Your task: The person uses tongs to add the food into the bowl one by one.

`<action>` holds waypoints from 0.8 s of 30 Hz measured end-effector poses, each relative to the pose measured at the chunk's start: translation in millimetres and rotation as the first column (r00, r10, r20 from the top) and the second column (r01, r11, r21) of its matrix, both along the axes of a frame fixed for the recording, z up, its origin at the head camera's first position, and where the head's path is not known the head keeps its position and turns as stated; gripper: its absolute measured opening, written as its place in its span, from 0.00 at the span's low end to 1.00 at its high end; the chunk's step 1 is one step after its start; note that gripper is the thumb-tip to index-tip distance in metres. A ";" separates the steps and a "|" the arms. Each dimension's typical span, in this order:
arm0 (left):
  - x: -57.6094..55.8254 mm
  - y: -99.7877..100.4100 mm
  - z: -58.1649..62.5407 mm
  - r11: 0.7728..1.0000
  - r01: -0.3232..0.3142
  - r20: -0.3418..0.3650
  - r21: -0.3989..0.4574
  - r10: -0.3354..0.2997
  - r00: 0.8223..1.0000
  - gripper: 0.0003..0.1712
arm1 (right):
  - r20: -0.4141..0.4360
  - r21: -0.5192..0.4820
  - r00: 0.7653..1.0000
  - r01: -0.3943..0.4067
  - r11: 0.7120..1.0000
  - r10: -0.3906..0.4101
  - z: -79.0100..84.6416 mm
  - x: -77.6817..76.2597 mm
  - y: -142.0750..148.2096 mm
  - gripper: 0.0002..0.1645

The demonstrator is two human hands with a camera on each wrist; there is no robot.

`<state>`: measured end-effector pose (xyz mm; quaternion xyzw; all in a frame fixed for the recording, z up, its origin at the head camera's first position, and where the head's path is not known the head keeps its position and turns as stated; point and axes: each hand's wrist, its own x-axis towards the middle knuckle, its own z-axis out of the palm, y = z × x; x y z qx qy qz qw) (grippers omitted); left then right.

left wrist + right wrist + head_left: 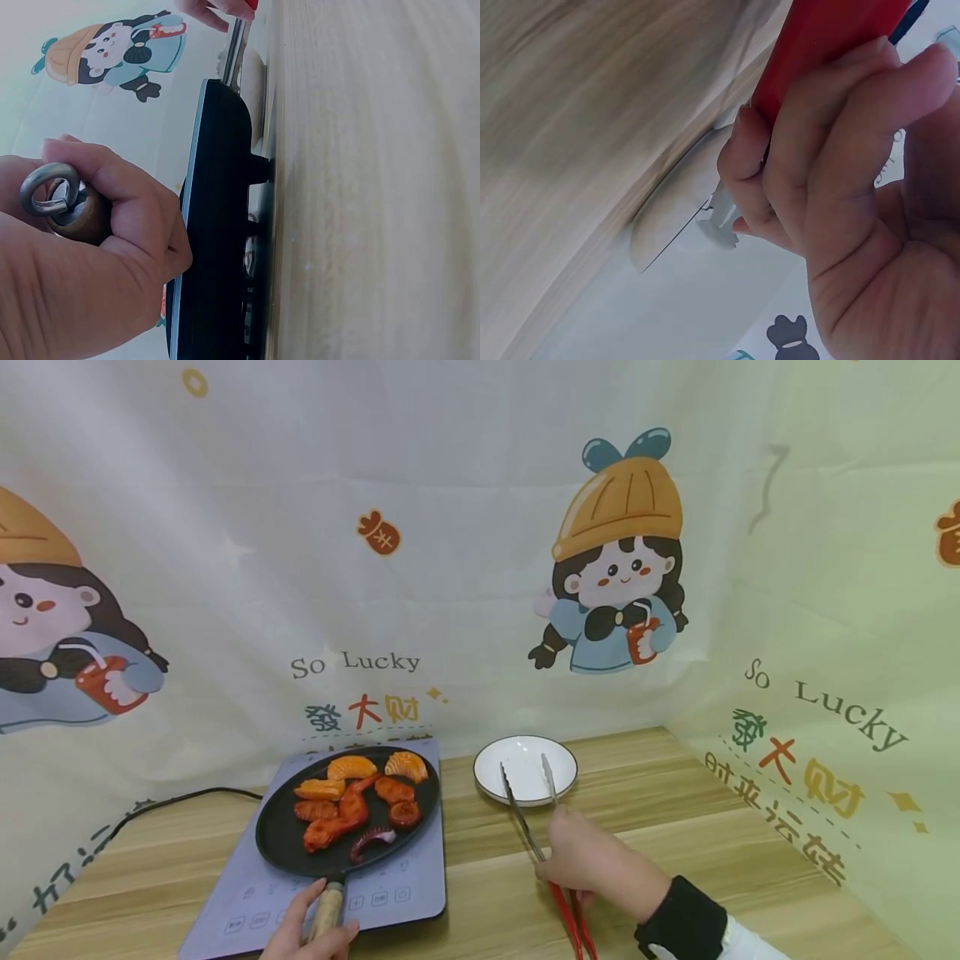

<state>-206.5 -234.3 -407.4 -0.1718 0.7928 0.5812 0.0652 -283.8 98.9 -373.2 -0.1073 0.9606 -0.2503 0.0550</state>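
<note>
My left hand [311, 931] grips the wooden handle [327, 912] of a black frying pan [285, 835]; the left wrist view shows fingers curled round it, with a metal ring [49, 190] at its end. Inside the pan lie orange slices of food [352, 767], a reddish chicken wing [351, 814] and a purple octopus tentacle [372, 842]. My right hand [577, 853] holds metal tongs [522, 821] with red handles [832, 49]. The tong tips stand apart over a white dark-rimmed plate [517, 750], nothing between them. Whether they touch the plate I cannot tell.
The pan sits on a grey-lilac induction cooker [420, 893] with touch buttons along its front. A black cable [195, 793] runs off leftward from it. Behind and to the right of the wooden table [637, 777] hangs a printed cloth [465, 568].
</note>
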 end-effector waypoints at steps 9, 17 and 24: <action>0.1 -0.6 1.0 1.000 0.007 0.006 -0.015 -0.007 1.000 0.57 | 0.004 -0.020 1.000 -0.012 1.000 0.012 2.1 4.3 -0.5 0.36; -0.8 0.1 1.7 1.000 0.012 -0.009 -0.023 -0.012 1.000 0.57 | 0.001 -0.012 1.000 -0.004 1.000 0.004 5.2 6.2 -0.4 0.35; -1.0 -1.0 -0.8 1.000 0.008 -0.013 -0.014 -0.008 1.000 0.56 | 0.025 -0.047 1.000 0.001 0.999 0.000 3.6 7.2 -1.6 0.43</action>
